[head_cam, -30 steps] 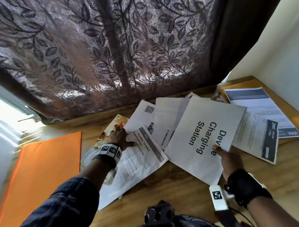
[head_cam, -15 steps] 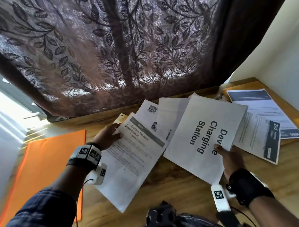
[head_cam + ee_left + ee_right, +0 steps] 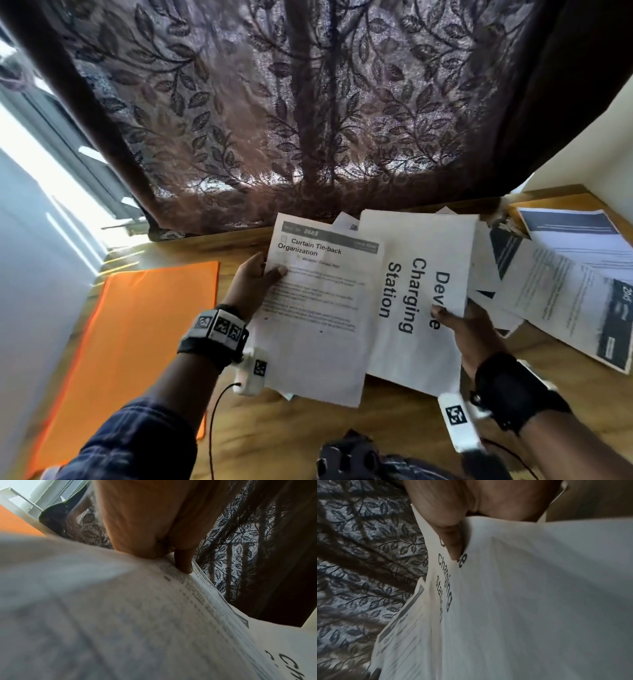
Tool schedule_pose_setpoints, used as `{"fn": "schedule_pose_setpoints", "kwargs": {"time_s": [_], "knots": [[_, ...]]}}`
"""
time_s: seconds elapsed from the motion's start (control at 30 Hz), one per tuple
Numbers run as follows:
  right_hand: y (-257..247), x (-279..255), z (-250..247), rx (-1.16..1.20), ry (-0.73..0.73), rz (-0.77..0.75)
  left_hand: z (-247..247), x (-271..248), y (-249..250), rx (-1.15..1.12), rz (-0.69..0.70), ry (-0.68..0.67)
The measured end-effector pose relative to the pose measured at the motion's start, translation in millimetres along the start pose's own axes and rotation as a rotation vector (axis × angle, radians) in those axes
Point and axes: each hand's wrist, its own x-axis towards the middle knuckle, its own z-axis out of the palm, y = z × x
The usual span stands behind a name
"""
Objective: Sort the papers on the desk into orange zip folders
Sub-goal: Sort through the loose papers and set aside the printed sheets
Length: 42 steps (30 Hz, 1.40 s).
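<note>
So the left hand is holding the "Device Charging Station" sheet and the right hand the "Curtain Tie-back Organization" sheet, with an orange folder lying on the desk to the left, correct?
The sheets are swapped. In the head view the left hand grips the "Curtain Tie-back Organization" sheet and the right hand grips the "Device Charging Station" sheet. The orange folder does lie on the desk to the left.

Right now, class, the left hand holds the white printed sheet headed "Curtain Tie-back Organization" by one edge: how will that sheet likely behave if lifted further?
The white printed sheet headed "Curtain Tie-back Organization" probably flops: the left hand pinches only one edge, and it bends in the left wrist view. It looks light, held by thumb and fingers. It may slide over the white "Device Charging Station" sheet it overlaps.
</note>
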Motion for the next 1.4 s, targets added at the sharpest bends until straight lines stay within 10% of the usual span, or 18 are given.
{"fn": "schedule_pose_setpoints", "kwargs": {"time_s": [0.53,0.77,1.0,1.4], "knots": [[-19.0,-35.8,94.2,0.094,-0.257,0.039,15.2,-25.5,-30.3,-0.183,-0.156,0.175],[-29.4,-37.4,105.3,-0.163,-0.269,-0.189,9.1,-37.3,-8.5,-0.27,-0.006,0.127],[-56.8,-38.5,100.6,0.067,-0.237,-0.265,16.4,-63.4,36.6,-0.373,0.262,0.072],[-18.3,-40.6,80.8,0.077,-0.248,-0.177,33.1,-79.4,0.5,-0.244,0.211,-0.038]]}}
